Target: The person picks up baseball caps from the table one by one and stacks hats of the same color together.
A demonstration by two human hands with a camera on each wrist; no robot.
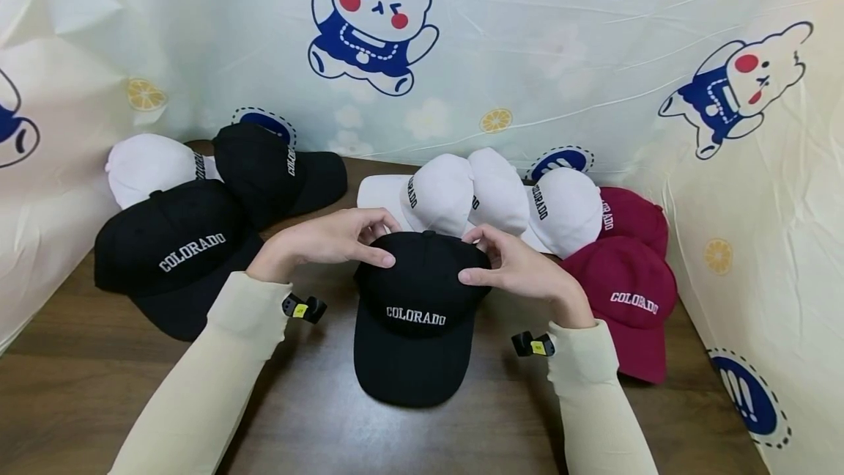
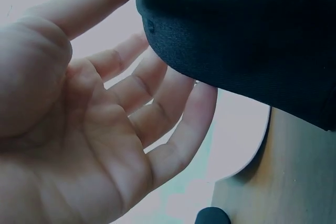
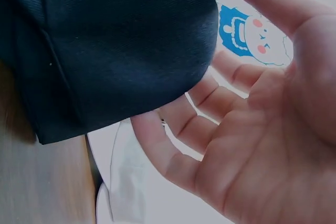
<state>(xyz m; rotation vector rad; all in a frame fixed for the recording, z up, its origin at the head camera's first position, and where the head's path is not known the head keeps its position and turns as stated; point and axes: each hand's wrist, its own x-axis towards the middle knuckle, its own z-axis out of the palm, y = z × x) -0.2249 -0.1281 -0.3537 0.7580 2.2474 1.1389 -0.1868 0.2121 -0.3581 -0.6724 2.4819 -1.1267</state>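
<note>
A black baseball cap point(image 1: 422, 277) with white COLORADO lettering is at the middle of the table, its brim pointing toward me. My left hand point(image 1: 343, 237) holds its left side, thumb on the front of the crown and fingers behind. On the opposite side my right hand point(image 1: 521, 262) grips it the same way. The left wrist view shows the cap's dark cloth point(image 2: 236, 30) between the thumb and the curved fingers point(image 2: 157, 103). In the right wrist view the fingertips go behind the cap's lower edge point(image 3: 131, 77).
White caps point(image 1: 438, 193) stand in a row right behind the held cap. Maroon caps point(image 1: 626, 284) are stacked at the right. At the left, two black caps point(image 1: 178, 240) overlap a white cap point(image 1: 148, 163). A printed cloth point(image 1: 481, 42) encloses the wooden table point(image 1: 316, 416).
</note>
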